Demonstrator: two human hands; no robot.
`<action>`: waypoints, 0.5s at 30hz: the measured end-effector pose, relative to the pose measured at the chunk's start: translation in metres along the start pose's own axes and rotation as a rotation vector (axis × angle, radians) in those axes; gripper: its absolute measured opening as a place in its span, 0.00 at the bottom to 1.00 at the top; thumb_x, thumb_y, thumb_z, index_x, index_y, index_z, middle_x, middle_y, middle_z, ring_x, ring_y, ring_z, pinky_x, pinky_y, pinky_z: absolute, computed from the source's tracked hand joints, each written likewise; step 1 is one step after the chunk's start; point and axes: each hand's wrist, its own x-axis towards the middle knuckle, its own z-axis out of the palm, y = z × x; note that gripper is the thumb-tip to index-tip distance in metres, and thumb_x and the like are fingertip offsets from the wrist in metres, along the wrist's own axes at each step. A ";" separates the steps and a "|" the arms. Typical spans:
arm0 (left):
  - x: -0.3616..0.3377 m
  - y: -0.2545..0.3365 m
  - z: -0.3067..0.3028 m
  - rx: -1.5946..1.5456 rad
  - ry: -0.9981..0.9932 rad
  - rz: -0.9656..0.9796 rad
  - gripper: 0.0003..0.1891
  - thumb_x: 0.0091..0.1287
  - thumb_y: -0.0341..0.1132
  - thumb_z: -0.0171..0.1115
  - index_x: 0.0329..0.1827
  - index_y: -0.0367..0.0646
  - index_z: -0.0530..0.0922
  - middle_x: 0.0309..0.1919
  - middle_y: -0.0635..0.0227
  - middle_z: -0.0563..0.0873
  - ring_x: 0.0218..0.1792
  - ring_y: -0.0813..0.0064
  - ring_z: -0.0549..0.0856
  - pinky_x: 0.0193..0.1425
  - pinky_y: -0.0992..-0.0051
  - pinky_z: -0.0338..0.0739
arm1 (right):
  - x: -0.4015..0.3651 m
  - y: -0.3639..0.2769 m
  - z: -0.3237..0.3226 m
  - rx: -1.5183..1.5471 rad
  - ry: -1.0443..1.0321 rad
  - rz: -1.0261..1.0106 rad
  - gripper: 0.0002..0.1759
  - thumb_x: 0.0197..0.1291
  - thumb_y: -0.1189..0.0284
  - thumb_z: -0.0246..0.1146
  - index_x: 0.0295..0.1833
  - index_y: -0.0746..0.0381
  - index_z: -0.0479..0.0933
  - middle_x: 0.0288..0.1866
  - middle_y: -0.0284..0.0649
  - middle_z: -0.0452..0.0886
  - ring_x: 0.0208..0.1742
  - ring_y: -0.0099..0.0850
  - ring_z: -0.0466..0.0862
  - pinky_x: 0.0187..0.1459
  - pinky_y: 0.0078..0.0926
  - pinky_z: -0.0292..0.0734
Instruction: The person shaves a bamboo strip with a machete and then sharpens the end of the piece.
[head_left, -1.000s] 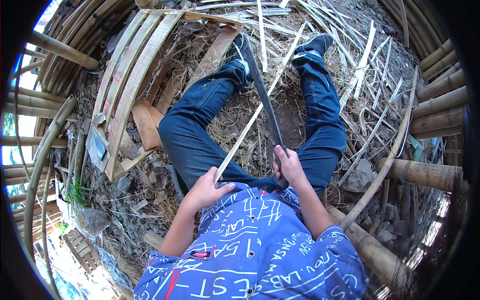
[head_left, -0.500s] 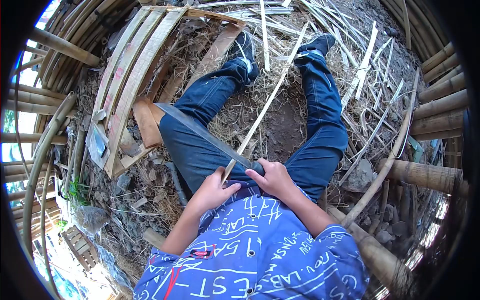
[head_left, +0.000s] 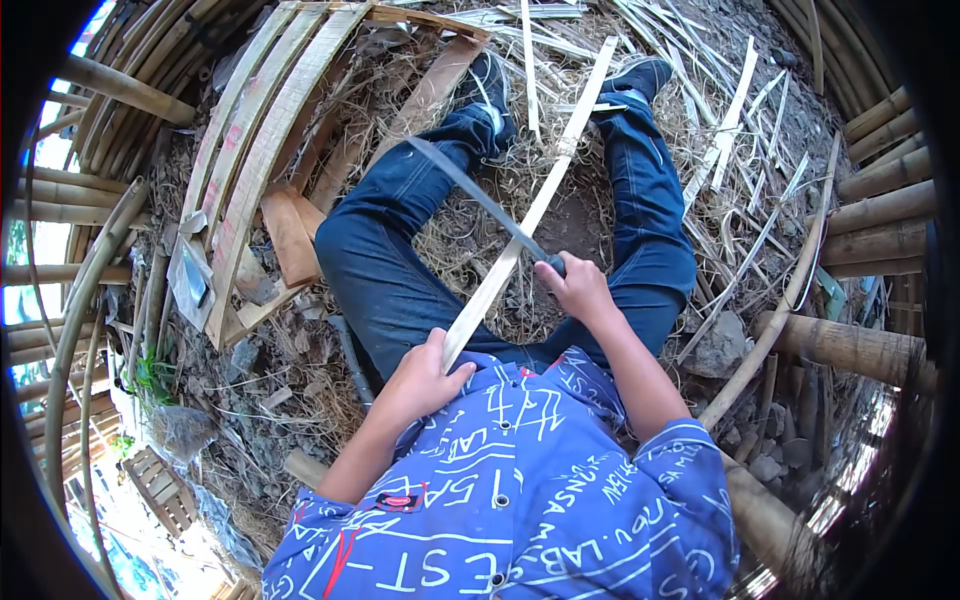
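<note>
My left hand [head_left: 422, 378] is closed round the near end of a pale bamboo strip [head_left: 545, 200], close to my shirt front. The strip slants away between my legs, its far end beside my right shoe. In my right hand [head_left: 582, 288] is the dark handle of a long knife [head_left: 468, 185]. Its grey blade crosses over the strip about midway and points up and left, the tip above my left leg. The strip's wider, flat side now faces up.
A slatted wooden crate [head_left: 270, 140] lies left of my legs, beside a loose wood block [head_left: 290, 235]. Split bamboo slivers [head_left: 735, 115] and shavings cover the ground ahead and to the right. Thick bamboo poles [head_left: 850, 350] stick in at the right; a stone [head_left: 715, 348] sits near them.
My right hand has moved forward and right, carrying the knife from near my lap to midway along the strip. The strip has rolled, showing a broader face. My left hand stays nearly in place.
</note>
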 end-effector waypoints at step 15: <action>0.006 0.017 -0.010 0.126 0.160 -0.036 0.17 0.67 0.42 0.60 0.40 0.33 0.69 0.31 0.36 0.83 0.38 0.36 0.82 0.43 0.48 0.76 | -0.028 -0.057 0.000 0.119 0.022 -0.173 0.31 0.62 0.43 0.59 0.33 0.64 0.77 0.23 0.54 0.81 0.30 0.55 0.84 0.34 0.50 0.79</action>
